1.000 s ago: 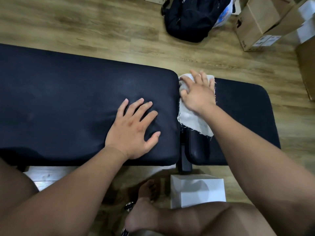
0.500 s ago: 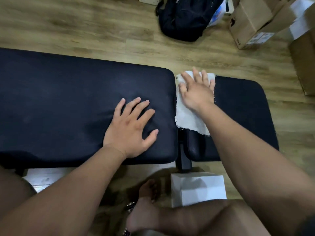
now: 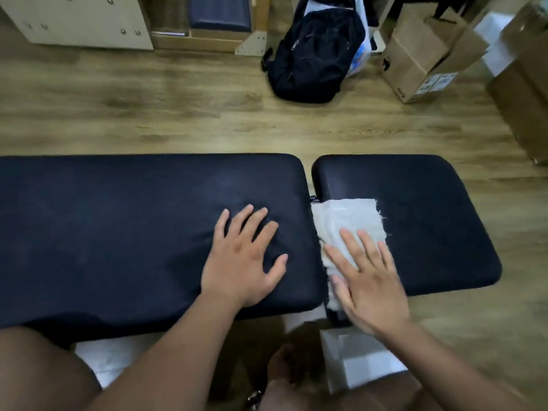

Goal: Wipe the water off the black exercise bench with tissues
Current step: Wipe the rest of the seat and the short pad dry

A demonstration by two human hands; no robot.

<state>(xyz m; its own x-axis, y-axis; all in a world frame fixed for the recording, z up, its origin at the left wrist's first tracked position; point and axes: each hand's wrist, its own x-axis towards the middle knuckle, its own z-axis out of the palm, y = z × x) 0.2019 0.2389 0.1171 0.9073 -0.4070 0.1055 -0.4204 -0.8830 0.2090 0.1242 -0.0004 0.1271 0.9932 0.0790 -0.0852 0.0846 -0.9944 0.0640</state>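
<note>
Head view. Black padded desk [image 3: 118,232]: made up of two cushions, a long one at left and a short one at right, divided by a narrow gap. One off-white frayed tissue sheet [image 3: 347,215]: laid flat along the short cushion's left edge, just beside the gap. The right hand [image 3: 367,280] is pressed palm-down on the sheet's near half, fingers [image 3: 350,244] straight, nothing gripped. The left hand [image 3: 243,259] is laid flat on the long cushion, fingers [image 3: 245,221] spread and straight. One black fabric backpack [image 3: 314,51] and one brown cardboard box [image 3: 415,54] are stood on the wooden plank floor [image 3: 178,114] beyond.
</note>
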